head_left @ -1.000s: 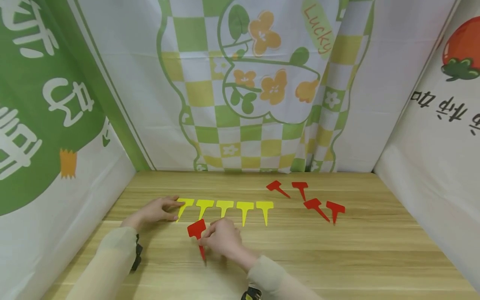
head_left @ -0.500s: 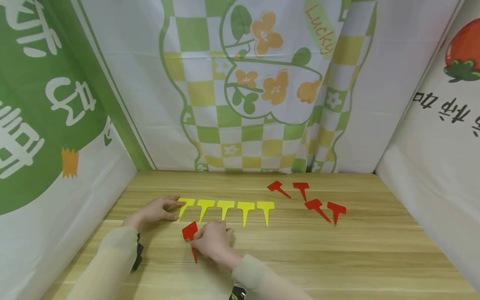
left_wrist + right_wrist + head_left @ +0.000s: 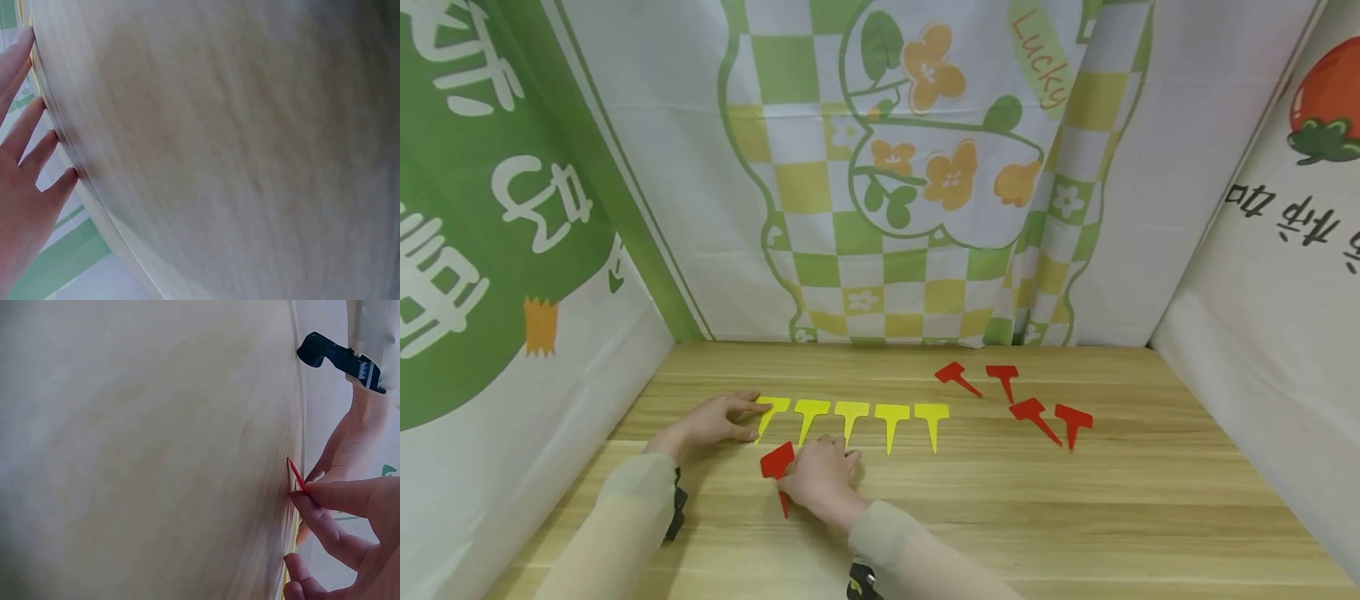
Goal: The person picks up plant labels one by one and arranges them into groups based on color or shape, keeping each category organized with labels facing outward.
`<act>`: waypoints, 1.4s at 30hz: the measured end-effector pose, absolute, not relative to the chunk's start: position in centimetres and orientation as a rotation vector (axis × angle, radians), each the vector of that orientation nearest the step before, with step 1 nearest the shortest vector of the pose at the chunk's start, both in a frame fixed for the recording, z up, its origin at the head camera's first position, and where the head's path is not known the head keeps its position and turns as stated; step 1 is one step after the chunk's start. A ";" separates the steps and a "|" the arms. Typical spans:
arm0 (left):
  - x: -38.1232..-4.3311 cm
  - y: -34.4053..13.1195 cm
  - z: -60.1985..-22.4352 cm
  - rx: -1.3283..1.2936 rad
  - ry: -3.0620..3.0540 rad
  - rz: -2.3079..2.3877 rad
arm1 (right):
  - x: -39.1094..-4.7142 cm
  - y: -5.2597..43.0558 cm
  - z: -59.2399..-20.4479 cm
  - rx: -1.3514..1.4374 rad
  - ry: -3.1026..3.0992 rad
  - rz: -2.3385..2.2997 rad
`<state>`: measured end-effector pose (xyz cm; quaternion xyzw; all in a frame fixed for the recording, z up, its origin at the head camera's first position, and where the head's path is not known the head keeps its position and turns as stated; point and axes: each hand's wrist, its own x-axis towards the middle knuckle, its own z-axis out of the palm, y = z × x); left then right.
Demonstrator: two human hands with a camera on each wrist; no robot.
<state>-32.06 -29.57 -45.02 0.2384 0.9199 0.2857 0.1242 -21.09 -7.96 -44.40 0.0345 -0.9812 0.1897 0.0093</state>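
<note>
Between thumb and finger my right hand (image 3: 822, 473) pinches a red T-shaped plant label (image 3: 777, 461) by its stem, just in front of the yellow row. In the right wrist view the red label (image 3: 296, 475) shows edge-on at the fingertips, close to the tabletop. My left hand (image 3: 717, 419) rests with spread fingers at the left end of the row, fingertips touching the leftmost yellow plant label (image 3: 773, 405). Several yellow labels (image 3: 892, 414) lie side by side, heads away from me and points toward me. The left wrist view shows the left hand (image 3: 31, 181) with its fingertips on the wood.
Several loose red plant labels (image 3: 1028, 409) lie at different angles on the right back of the wooden table (image 3: 1075, 517). A checked, flowered cloth (image 3: 910, 275) hangs behind the table. Printed cloth walls stand at the left and right.
My right hand has moved left and slightly nearer the left hand, carrying the red label with it. The left hand and the yellow row stay where they were.
</note>
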 end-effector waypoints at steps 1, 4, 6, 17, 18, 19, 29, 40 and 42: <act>-32.1 -29.6 -45.0 0.695 2.680 0.836 | -21.1 -8.1 -44.4 0.100 -3.066 0.576; -32.1 -29.7 -45.0 0.709 2.685 0.826 | -21.1 -8.4 -44.2 0.077 -3.080 0.559; -32.1 -29.7 -45.0 0.713 2.690 0.821 | -21.1 -8.7 -44.2 0.066 -3.089 0.562; -32.0 -29.2 -44.9 0.648 2.703 0.807 | -21.3 -9.9 -44.3 0.053 -3.109 0.616; -31.9 -29.2 -44.9 0.647 2.702 0.807 | -21.3 -10.0 -44.4 0.051 -3.110 0.620; -31.9 -29.2 -44.9 0.656 2.704 0.802 | -21.3 -10.1 -44.4 0.046 -3.113 0.624; -31.9 -29.3 -44.9 0.655 2.696 0.824 | -21.4 -11.4 -44.8 -0.049 -3.132 0.619; -31.8 -29.3 -44.7 0.648 2.694 0.834 | -21.3 -12.1 -44.9 -0.035 -3.123 0.588; -31.8 -29.3 -44.8 0.648 2.695 0.833 | -21.3 -12.2 -44.9 -0.030 -3.116 0.590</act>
